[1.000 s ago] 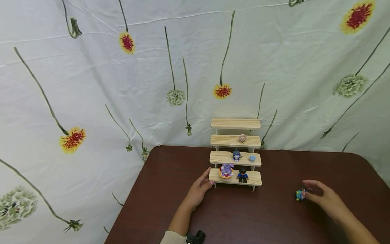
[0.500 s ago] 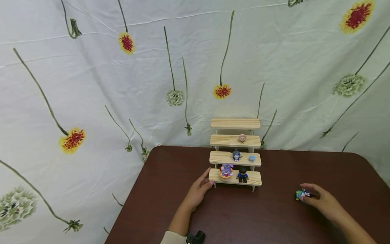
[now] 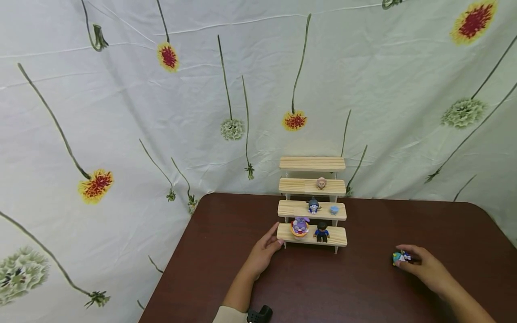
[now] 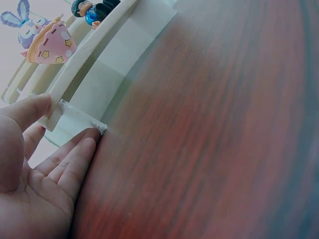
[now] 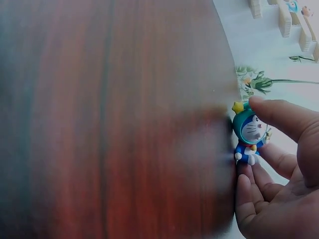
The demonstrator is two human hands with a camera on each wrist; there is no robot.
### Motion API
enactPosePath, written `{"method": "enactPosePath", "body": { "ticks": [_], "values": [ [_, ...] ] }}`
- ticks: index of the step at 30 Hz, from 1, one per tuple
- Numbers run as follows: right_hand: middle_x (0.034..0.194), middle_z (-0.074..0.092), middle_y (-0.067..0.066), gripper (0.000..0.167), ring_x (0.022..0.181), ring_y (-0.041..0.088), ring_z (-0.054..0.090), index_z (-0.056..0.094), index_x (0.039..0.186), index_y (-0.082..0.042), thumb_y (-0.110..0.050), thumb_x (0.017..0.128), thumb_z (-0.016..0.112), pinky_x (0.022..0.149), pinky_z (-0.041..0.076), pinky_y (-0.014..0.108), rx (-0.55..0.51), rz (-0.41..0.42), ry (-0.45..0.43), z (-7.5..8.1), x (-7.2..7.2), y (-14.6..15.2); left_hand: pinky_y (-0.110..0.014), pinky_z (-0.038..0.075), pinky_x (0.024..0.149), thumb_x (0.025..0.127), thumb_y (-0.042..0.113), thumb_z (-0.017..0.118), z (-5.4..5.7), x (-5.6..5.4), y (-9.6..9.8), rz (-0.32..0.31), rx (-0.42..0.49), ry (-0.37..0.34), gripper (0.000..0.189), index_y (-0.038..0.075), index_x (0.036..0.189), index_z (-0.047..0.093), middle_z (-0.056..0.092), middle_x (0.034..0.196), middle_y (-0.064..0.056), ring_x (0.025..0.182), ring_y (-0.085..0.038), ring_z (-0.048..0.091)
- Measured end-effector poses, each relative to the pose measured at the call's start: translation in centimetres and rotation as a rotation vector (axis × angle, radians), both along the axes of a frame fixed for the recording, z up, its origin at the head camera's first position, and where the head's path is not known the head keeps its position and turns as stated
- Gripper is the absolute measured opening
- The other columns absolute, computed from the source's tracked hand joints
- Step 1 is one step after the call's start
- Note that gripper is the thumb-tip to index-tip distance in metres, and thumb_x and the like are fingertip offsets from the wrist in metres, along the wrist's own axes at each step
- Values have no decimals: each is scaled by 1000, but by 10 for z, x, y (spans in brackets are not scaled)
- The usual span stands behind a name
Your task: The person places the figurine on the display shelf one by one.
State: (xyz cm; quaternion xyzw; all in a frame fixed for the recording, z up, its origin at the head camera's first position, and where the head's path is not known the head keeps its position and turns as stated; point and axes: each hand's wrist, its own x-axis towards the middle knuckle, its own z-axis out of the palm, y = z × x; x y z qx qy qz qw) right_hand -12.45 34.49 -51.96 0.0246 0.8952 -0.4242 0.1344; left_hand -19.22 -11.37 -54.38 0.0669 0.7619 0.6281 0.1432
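Note:
At the right of the table, my right hand (image 3: 428, 270) pinches a small cat figurine (image 5: 247, 130) between thumb and fingers. The figurine wears a teal hood with a yellow star and lies low at the tabletop in the head view. My left hand (image 3: 260, 255) touches the left end of a four-step wooden display stand (image 3: 312, 162). In the left wrist view, its thumb (image 4: 37, 110) is on the lowest step's corner while the straight fingers lie beside the leg. That step bears a purple rabbit figurine (image 3: 300, 226) and a dark-haired doll in blue (image 3: 322, 232).
Higher on the stand are a dark blue figurine (image 3: 313, 205), a tiny light-blue piece (image 3: 334, 210) and a small pinkish head (image 3: 321, 182). A flowered white cloth (image 3: 194, 98) hangs behind the brown table (image 3: 323, 287). A black wristband (image 3: 260, 314) is on the left wrist.
My right hand has shifted slightly left and drawn its thumb and fingers in on the cat figurine, which tilts a little. The left hand and the stand stay put.

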Motion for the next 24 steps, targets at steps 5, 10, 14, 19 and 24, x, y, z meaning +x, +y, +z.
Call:
{"method": "enactPosePath", "body": {
  "ticks": [5,10,14,19,24],
  "values": [
    [140,39,36,60,113,39,57,53,140,3,-38,97,68,78,51,34,42,-12,36,-2,1,-3,-41,47,106,101,40,60,-1,0,-1,1,-5,7,64,35,159,32,66,126,-12,119,-20,62],
    [135,45,32,55,110,36,56,61,132,-1,-42,96,69,77,47,33,69,-18,66,-3,2,-5,-39,47,104,102,39,60,-1,0,-1,1,-7,14,64,34,159,33,66,126,-12,118,-19,62],
    [135,46,30,55,111,36,56,62,130,-1,-43,95,69,78,48,34,62,-27,49,-3,2,-4,-40,47,104,101,38,61,1,0,0,3,5,11,63,35,158,33,67,124,-12,117,-21,62],
    [135,45,31,58,110,36,56,60,132,1,-44,96,68,78,48,36,64,-35,28,-2,1,-3,-41,47,104,102,37,61,2,0,0,3,13,12,64,33,159,33,67,124,-12,118,-22,62],
    [136,45,31,58,111,34,55,57,135,2,-43,99,65,77,46,32,54,-41,6,1,-1,-4,-43,46,105,102,38,60,2,1,0,2,6,16,63,33,159,32,66,125,-11,119,-22,61]
  ]
}}
